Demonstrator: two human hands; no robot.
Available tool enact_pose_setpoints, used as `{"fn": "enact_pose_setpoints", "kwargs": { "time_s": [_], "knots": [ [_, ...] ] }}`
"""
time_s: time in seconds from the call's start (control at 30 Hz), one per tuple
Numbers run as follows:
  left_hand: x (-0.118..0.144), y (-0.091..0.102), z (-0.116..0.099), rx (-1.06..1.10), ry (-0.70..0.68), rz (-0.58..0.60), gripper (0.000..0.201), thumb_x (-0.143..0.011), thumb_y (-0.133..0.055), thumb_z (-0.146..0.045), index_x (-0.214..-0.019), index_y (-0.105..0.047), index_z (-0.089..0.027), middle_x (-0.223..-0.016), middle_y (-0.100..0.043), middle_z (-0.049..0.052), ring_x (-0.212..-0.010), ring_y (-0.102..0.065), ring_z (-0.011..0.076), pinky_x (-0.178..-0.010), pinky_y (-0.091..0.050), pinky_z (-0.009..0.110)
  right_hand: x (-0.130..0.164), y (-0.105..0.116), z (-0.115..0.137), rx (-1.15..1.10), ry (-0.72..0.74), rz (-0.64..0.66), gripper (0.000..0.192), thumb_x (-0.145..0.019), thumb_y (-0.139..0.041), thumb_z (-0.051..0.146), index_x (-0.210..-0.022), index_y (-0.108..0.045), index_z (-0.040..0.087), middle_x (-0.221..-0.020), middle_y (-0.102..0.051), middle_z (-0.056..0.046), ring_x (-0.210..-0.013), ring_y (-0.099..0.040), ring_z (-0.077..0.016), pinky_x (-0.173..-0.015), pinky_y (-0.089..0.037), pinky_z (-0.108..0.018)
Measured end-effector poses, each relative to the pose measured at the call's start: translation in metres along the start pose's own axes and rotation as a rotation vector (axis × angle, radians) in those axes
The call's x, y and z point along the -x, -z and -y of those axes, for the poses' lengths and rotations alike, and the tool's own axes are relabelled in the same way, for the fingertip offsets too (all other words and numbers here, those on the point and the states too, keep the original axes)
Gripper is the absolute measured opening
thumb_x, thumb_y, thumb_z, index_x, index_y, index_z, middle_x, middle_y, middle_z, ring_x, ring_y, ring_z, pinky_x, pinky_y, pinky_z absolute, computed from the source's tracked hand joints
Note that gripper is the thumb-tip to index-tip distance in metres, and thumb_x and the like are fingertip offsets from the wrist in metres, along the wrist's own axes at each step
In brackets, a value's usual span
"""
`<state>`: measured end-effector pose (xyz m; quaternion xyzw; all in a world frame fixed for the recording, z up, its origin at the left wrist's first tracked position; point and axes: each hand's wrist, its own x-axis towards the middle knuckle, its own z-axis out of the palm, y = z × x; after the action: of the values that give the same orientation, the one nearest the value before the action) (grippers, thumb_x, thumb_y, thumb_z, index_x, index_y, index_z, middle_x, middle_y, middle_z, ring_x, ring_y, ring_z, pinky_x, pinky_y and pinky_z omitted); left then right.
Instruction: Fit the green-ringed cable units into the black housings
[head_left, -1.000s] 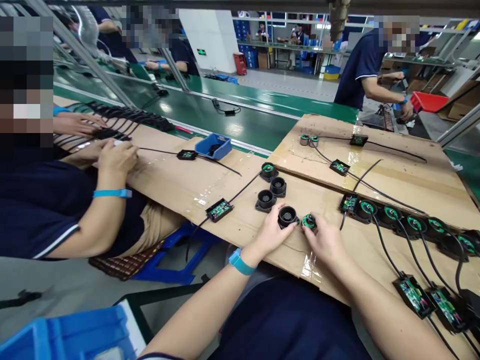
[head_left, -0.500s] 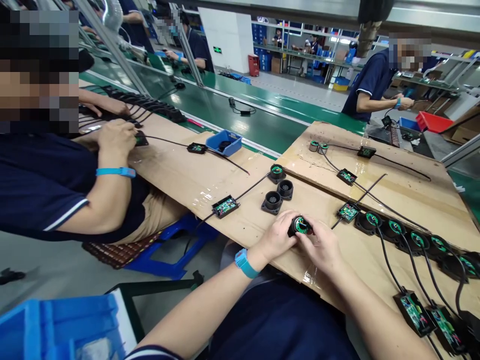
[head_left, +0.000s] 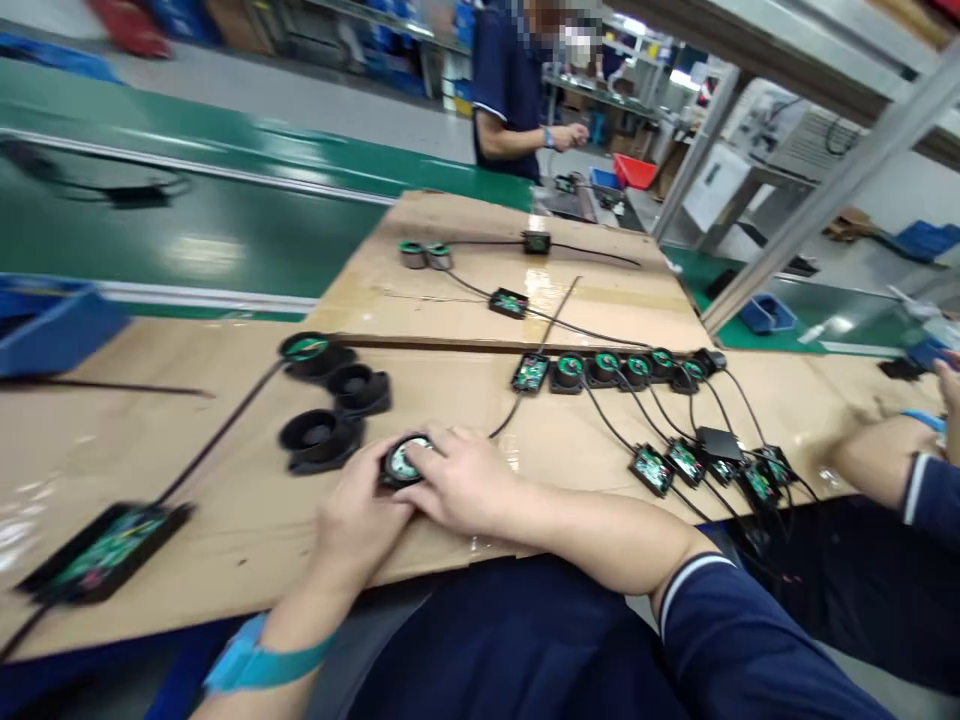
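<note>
Left hand [head_left: 351, 518] around black housing [head_left: 386, 472]; right hand [head_left: 463, 482] on its disc [head_left: 400, 460]

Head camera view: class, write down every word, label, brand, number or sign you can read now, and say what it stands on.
No text can be read.
White panel, upper right: small dark mark, too blurred to read.
Green circuit board, near left: any print too small and blurred.
Round black part, held: no lettering can be made out.
</note>
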<state>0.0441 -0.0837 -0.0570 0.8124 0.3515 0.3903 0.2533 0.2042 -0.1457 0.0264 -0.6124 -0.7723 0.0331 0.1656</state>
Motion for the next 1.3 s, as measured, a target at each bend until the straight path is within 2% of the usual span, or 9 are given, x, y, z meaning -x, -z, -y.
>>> {"fn": "enact_pose_setpoints", "kwargs": {
  "time_s": [0.27, 0.43, 0.57, 0.73, 0.83, 1.0, 1.13, 1.2, 1.3],
  "knots": [
    [-0.003, 0.000, -0.008, 0.054, 0.122, -0.009, 0.079, -0.077, -0.070, -0.053, -0.142, -0.040, -0.019, -0.129, -0.063, 0.014, -0.116, -0.065, 0.0312, -0.101, -0.055, 0.052, -0.013, 0.008, -0.009, -0.054, 0.048, 0.133, 0.027, -0.094, -0.061, 0.043, -0.096, -0.065, 0.016, -0.103, -0.065, -0.008, -0.096, -0.060, -0.0216, -0.091, -0.048, -0.034],
    [-0.013, 0.006, -0.012, 0.246, 0.008, -0.075, 0.116, -0.056, -0.075, -0.081, -0.148, -0.028, -0.028, -0.143, -0.053, 0.014, -0.127, -0.057, 0.0363, -0.105, -0.050, 0.061, -0.011, 0.030, -0.010, -0.028, 0.001, -0.044, 0.035, -0.102, -0.045, 0.048, -0.112, -0.064, 0.020, -0.118, -0.061, -0.008, -0.111, -0.055, -0.0207, -0.102, -0.044, -0.032],
    [-0.013, 0.006, -0.009, 0.311, -0.017, -0.106, 0.121, -0.052, -0.061, -0.094, -0.149, -0.031, -0.027, -0.141, -0.055, 0.015, -0.124, -0.058, 0.0391, -0.102, -0.050, 0.062, -0.011, 0.030, -0.014, 0.090, -0.023, 0.136, 0.034, -0.101, -0.048, 0.046, -0.106, -0.067, 0.018, -0.104, -0.064, -0.009, -0.099, -0.059, -0.0212, -0.094, -0.049, -0.033],
    [-0.012, 0.007, -0.006, 0.312, 0.015, -0.103, 0.118, -0.053, -0.059, -0.095, -0.147, -0.035, -0.028, -0.139, -0.057, 0.014, -0.123, -0.059, 0.0389, -0.103, -0.050, 0.061, -0.010, 0.027, -0.011, 0.070, -0.012, 0.010, 0.036, -0.099, -0.050, 0.047, -0.117, -0.064, 0.019, -0.114, -0.062, -0.009, -0.105, -0.058, -0.0223, -0.097, -0.047, -0.033],
    [-0.012, 0.008, -0.004, 0.297, 0.000, -0.118, 0.117, -0.054, -0.059, -0.094, -0.147, -0.035, -0.028, -0.139, -0.057, 0.014, -0.121, -0.060, 0.0395, -0.100, -0.051, 0.062, -0.008, 0.028, -0.010, 0.101, 0.014, 0.140, 0.032, -0.099, -0.053, 0.045, -0.103, -0.068, 0.016, -0.103, -0.064, -0.011, -0.095, -0.060, -0.0229, -0.088, -0.050, -0.033],
    [-0.012, 0.008, 0.001, 0.323, 0.023, -0.106, 0.116, -0.053, -0.060, -0.094, -0.147, -0.037, -0.030, -0.136, -0.059, 0.013, -0.120, -0.061, 0.0406, -0.099, -0.052, 0.063, -0.009, 0.024, -0.015, 0.094, -0.017, 0.024, 0.037, -0.100, -0.050, 0.046, -0.114, -0.065, 0.016, -0.109, -0.063, -0.012, -0.099, -0.059, -0.0237, -0.091, -0.049, -0.034],
    [-0.012, 0.007, -0.008, 0.205, -0.021, -0.072, 0.115, -0.058, -0.055, -0.095, -0.147, -0.039, -0.024, -0.140, -0.053, 0.019, -0.123, -0.057, 0.0445, -0.101, -0.049, 0.068, -0.009, 0.017, -0.021, 0.020, -0.026, 0.153, 0.030, -0.097, -0.057, 0.043, -0.100, -0.069, 0.016, -0.099, -0.067, -0.010, -0.089, -0.062, -0.0220, -0.081, -0.050, -0.032],
    [-0.012, 0.006, -0.016, 0.066, -0.112, -0.007, 0.101, -0.071, -0.060, -0.083, -0.148, -0.038, -0.020, -0.145, -0.047, 0.021, -0.130, -0.051, 0.0446, -0.105, -0.046, 0.067, -0.010, 0.023, -0.029, -0.075, -0.040, 0.119, 0.030, -0.096, -0.058, 0.045, -0.097, -0.070, 0.017, -0.096, -0.069, -0.008, -0.090, -0.063, -0.0210, -0.083, -0.049, -0.030],
    [-0.011, 0.001, -0.025, -0.060, -0.218, 0.114, 0.066, -0.089, -0.066, -0.046, -0.147, -0.041, -0.024, -0.150, -0.043, 0.017, -0.135, -0.049, 0.0360, -0.113, -0.045, 0.057, -0.020, 0.046, -0.061, -0.061, -0.201, -0.068, 0.028, -0.098, -0.055, 0.039, -0.103, -0.071, 0.016, -0.104, -0.071, -0.009, -0.101, -0.062, -0.0223, -0.092, -0.045, -0.033]
  ]
}}
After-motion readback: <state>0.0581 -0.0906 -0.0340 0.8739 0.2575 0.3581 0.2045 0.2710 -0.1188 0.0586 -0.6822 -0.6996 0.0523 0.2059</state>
